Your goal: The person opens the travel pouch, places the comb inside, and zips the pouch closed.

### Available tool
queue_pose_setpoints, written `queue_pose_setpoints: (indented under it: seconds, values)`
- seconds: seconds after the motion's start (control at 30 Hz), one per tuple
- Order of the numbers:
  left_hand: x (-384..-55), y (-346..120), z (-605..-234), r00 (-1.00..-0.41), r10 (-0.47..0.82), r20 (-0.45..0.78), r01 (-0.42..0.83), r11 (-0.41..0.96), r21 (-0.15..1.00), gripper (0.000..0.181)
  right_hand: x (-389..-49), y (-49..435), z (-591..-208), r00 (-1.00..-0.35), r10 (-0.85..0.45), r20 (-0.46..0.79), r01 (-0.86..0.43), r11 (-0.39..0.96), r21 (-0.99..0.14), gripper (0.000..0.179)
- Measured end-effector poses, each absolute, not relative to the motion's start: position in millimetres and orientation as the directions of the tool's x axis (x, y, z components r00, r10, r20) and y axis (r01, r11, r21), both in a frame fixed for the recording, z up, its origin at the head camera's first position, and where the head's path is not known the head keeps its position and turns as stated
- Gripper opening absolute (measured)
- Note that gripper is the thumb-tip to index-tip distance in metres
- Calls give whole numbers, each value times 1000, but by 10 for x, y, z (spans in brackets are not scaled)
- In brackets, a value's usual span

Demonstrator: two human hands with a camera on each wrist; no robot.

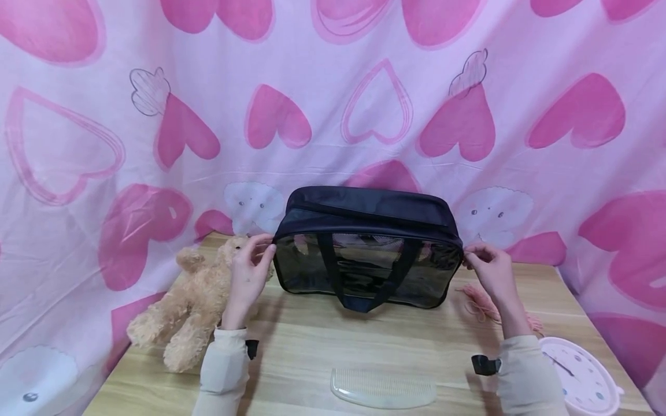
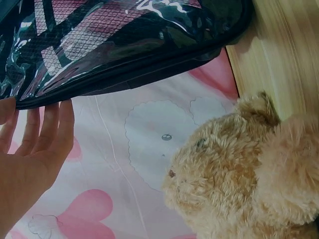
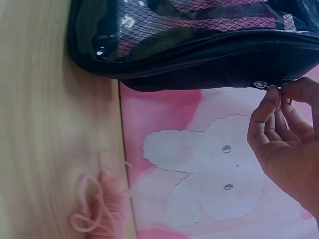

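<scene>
A black bag [image 1: 364,248] with clear, see-through sides and a black strap handle stands upright at the back of the wooden table. At its left upper edge, my left hand [image 1: 250,268] pinches the rim between thumb and fingers. The left wrist view shows those fingers [image 2: 62,124] against the dark piping. My right hand [image 1: 491,271] is at the bag's right end. Seen from the right wrist, its thumb and forefinger pinch a small metal zipper pull [image 3: 261,85] on the black side panel.
A tan teddy bear [image 1: 198,300] lies left of the bag, beside my left forearm. Pink yarn [image 1: 481,303] and a pink round clock [image 1: 583,375] are on the right. A pale translucent comb [image 1: 382,390] lies at the front. Behind hangs a pink heart-patterned cloth [image 1: 322,69].
</scene>
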State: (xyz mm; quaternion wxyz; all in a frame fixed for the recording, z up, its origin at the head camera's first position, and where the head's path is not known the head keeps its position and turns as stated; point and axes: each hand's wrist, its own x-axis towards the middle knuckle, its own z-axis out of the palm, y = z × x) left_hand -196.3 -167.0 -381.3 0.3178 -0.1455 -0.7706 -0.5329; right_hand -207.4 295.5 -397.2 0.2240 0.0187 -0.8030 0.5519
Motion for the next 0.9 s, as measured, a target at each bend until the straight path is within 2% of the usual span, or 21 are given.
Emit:
queue_pose_setpoints:
  seconds: [0.13, 0.27, 0.4, 0.67, 0.9]
  values:
    - [-1839, -1621, -3649, -822, -110, 559, 499, 333, 800, 19, -2074, 2942, -3891, -892, 203, 403, -276, 461, -843, 6]
    - [-1889, -1634, -3699, -838, -104, 536, 483, 314, 817, 19, -2024, 2912, -3743, -890, 212, 403, -281, 441, -852, 8]
    - [-1872, -1621, -3662, -827, -97, 554, 506, 300, 809, 18, -2027, 2921, -3594, -883, 221, 413, -298, 417, -859, 10]
    - [-2029, -1710, -3890, -799, -120, 590, 524, 342, 780, 17, -2089, 2944, -3525, -885, 154, 439, -320, 485, -814, 12]
    - [-2057, -1740, -3935, -774, -112, 623, 553, 360, 751, 18, -2137, 2906, -3401, -886, 112, 450, -318, 559, -766, 13]
